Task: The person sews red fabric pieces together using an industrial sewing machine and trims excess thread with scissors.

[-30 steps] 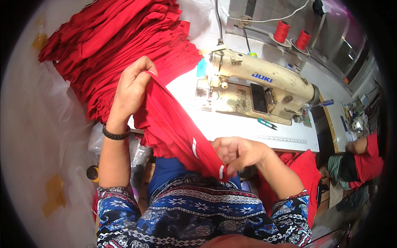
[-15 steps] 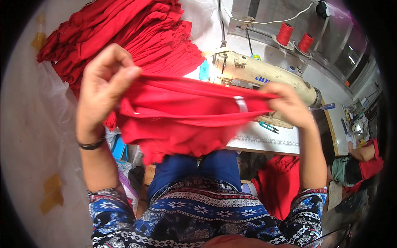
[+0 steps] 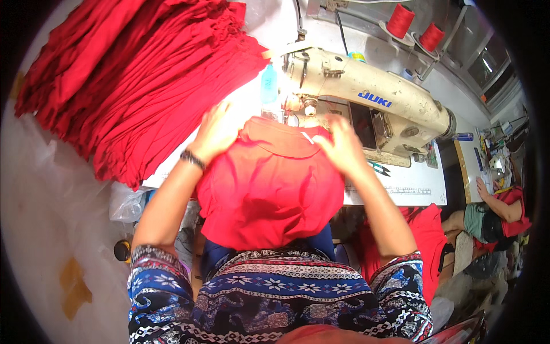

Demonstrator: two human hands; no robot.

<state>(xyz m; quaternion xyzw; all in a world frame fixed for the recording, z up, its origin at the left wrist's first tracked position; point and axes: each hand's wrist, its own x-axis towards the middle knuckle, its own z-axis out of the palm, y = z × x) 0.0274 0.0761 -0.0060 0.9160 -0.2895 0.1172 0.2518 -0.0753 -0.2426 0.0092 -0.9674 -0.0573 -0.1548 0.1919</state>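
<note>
A red knit garment [image 3: 269,183], seemingly a shirt, spreads from the sewing machine's front edge down over my lap. Its round neck opening faces the machine, with a small white label on the right of the band. My left hand [image 3: 216,131] rests at the garment's upper left edge, fingers stretched forward and washed out by the lamp. At the upper right edge, near the label, is my right hand [image 3: 342,146], thumb apart from its slightly blurred fingers. The cream sewing machine [image 3: 372,86] stands just beyond, its needle area [image 3: 309,106] right behind the neckline.
A large pile of red garments [image 3: 149,86] covers the left. A blue bottle [image 3: 269,83] stands beside the machine head. Thread snips [image 3: 379,168] and a ruler strip [image 3: 401,190] lie on the right. Red thread cones [image 3: 400,20] stand behind. Another person's arm [image 3: 497,205] shows far right.
The garment, earlier stretched in the air between both hands, has come down before the needle with its neckline laid forward. Both hands have moved closer together and their grip has loosened.
</note>
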